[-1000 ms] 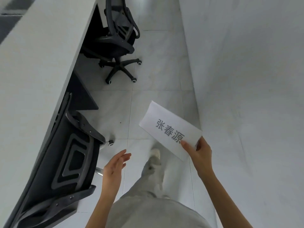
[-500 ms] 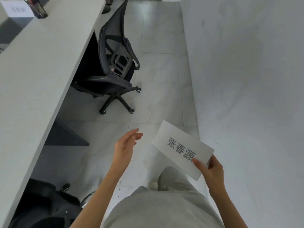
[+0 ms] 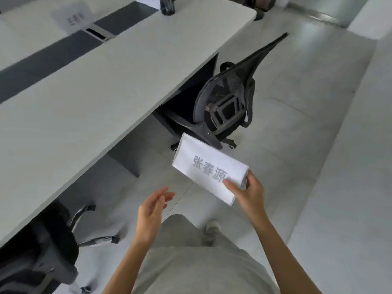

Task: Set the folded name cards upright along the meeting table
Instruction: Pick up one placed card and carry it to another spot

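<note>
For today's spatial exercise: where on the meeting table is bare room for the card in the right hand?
Free: the pale table top between its near edge and the dark strip. Crowded: the far end, by the standing card and pen cup. The right hand holds the name card.

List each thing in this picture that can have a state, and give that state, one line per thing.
name card in hand: folded, held in the air, not on the table
right hand: pinching one end of that card
left hand: open, empty
far name card: standing upright on the meeting table
mesh chair: pushed in under the table edge
pen holder: upright on the table
</note>
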Motion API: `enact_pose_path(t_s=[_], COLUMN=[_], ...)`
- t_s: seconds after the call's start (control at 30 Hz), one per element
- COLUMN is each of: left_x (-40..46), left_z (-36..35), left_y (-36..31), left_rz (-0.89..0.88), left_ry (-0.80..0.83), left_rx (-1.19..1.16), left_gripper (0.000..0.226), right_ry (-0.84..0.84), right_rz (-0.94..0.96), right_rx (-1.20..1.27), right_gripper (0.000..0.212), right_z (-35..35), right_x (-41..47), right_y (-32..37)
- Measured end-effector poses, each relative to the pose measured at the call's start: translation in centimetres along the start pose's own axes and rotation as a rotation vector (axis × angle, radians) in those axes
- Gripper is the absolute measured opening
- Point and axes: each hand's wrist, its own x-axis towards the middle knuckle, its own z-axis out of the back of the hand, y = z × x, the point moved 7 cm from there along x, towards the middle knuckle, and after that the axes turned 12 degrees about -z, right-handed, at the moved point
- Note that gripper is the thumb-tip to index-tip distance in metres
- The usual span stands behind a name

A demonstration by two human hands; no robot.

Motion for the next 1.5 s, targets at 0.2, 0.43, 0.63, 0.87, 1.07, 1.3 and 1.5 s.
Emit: enact_pose_path(t_s=[0.2,0.43,0.63,0.87,1.07,1.3,1.5], left_x=[4.1,16.6,29.4,42.2,52.9,60.1,66.3], left_z=[3.6,9.2,15.6,20.3,21.5,21.7,23.2], left_y=[1.0,0.3,-2.6,-3.2,-2.0,-2.7,-2.8], left_rz=[0.082,0.033,-0.057,-0.034,0.147,0.165,0.154], left_ry=[-0.326,-0.418,-0.367,-0.389,-0.338,-0.448,-0.53], left_rx=[-0.04,-0.049,0.008,0.093,0.156,-0.116,-0.093], left_gripper=[0.032,0.029,0.029,0.028,0.04,0.025,0.015], right_ry=[0.301,0.401,0.395,0.417,0.499,0.685,0.786], right_rz=[0.089,0.04,0.034,0.057,0.039,0.086,0.137], right_rx=[0.001,-0.04,-0.016,-0.011,-0.038,-0.186,-0.498], right_gripper=[0.032,0.047,0.034,0.029,0.03,0.031,0.043], right_z=[-8.6,-17.5,-25.2,-32.6,-38.8,-43.5,-47.3], right_x=[9.2,17.1,23.5,32.6,40.5,49.9,58.3], right_y=[7.5,9.4,13.7,21.3,26.9,33.0,36.8])
